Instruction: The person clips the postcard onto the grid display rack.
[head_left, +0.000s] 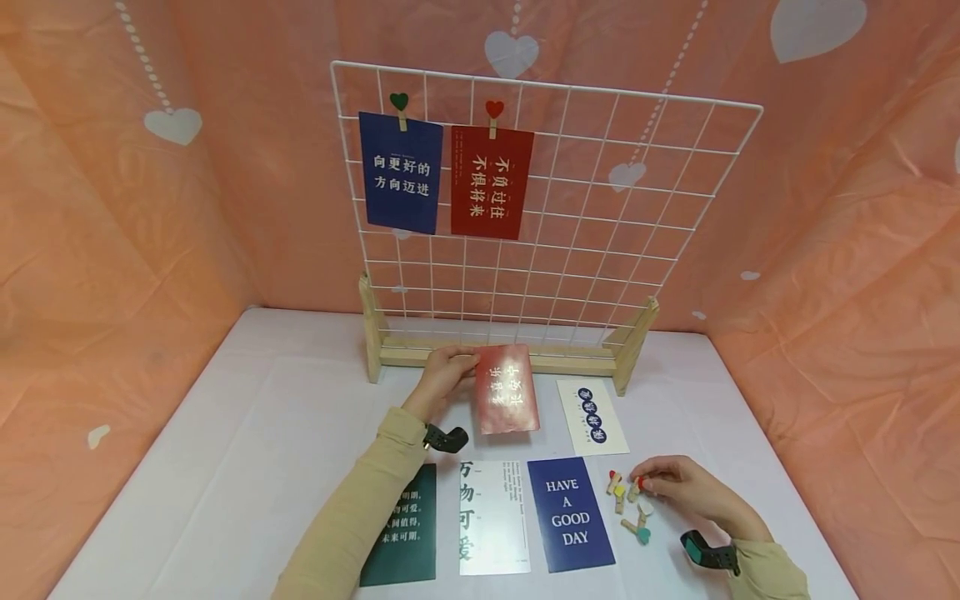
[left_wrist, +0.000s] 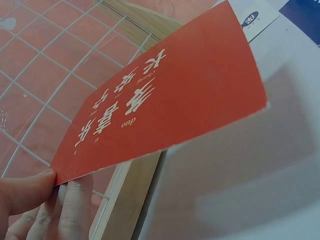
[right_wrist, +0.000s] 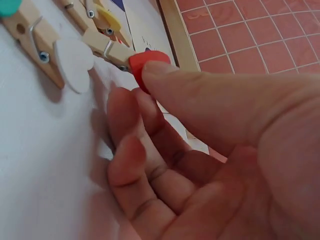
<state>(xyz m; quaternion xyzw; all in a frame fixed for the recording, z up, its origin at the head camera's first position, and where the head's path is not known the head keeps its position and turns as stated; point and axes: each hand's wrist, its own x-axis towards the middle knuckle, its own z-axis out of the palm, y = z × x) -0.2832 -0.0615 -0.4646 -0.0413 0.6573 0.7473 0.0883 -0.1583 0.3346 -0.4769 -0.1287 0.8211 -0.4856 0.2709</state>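
My left hand pinches a red card by its upper left corner, thumb on the front and fingers behind. The card is tilted in front of the rack's wooden base. In the left wrist view, white lettering runs across the card. Over at the right, my right hand pinches a wooden clothespin by its red heart between thumb and fingers. Other small clothespins lie close by, with a yellow heart, a teal heart, a white heart and another red one.
A white wire grid rack stands at the back on wooden feet. A blue card and a red card hang clipped on it. On the table lie a small white card, plus green, white and blue cards.
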